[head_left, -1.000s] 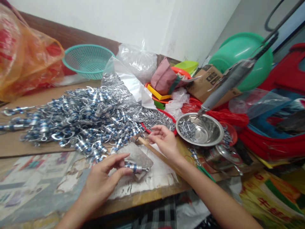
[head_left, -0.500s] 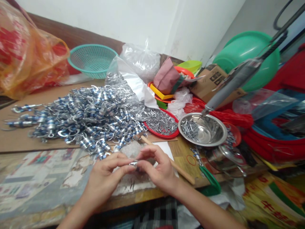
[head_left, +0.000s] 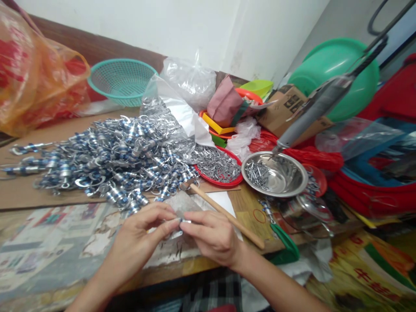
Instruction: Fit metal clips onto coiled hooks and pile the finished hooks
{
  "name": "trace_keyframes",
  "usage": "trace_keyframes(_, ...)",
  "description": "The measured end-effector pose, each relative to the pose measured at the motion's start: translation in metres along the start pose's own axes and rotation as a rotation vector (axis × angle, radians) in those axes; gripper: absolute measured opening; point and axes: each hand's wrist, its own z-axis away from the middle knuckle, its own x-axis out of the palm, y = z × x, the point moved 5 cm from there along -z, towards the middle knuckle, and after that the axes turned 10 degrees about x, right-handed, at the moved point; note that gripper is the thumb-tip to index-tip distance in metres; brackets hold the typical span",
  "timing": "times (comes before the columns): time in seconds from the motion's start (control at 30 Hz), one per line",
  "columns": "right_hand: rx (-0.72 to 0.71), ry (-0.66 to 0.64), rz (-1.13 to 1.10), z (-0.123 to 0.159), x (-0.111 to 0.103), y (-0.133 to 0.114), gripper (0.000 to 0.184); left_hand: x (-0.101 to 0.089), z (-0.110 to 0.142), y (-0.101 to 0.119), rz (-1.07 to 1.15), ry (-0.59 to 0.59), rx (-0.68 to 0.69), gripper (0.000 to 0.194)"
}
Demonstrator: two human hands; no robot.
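Observation:
My left hand [head_left: 139,242] and my right hand [head_left: 212,236] meet near the table's front edge, both pinching a small silver and blue metal fitting [head_left: 182,221] between their fingertips. The fitting is mostly hidden by the fingers. Under the hands lies a grey metal plate [head_left: 182,203] on white paper. A big heap of the same silver and blue fittings [head_left: 107,160] spreads over the cardboard beyond the left hand. A red tray of small metal pins [head_left: 216,164] sits just past the right hand.
A wooden-handled hammer [head_left: 227,214] lies beside my right hand. A steel bowl with screws [head_left: 274,173] stands to the right under a hanging grey power screwdriver [head_left: 312,112]. A green basket [head_left: 121,82], plastic bags, a cardboard box and green and red basins crowd the back.
My right hand came back from the red tray to meet my left hand. Both hands now pinch the fitting that the left hand held alone a second ago.

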Motion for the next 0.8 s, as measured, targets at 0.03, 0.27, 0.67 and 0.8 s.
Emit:
trace_keyframes(0.03, 0.064, 0.009, -0.062, -0.001, 0.001, 0.000, 0.025, 0.001, 0.001, -0.003, 0.053, 0.008, -0.062, 0.015)
trace_keyframes(0.27, 0.363, -0.145, -0.198, -0.016, 0.000, 0.014, 0.011, 0.013, 0.010, -0.017, 0.397, 0.085, -0.311, 0.067)
trace_keyframes(0.67, 0.875, -0.374, 0.621, -0.044, -0.014, 0.179, 0.026, 0.019, 0.010, -0.023, 0.507, -0.147, -0.429, 0.075)
trace_keyframes(0.8, 0.830, -0.385, 0.625, -0.053, -0.013, 0.181, 0.029, 0.020, 0.006, -0.025, 0.554, -0.149, -0.454, 0.081)
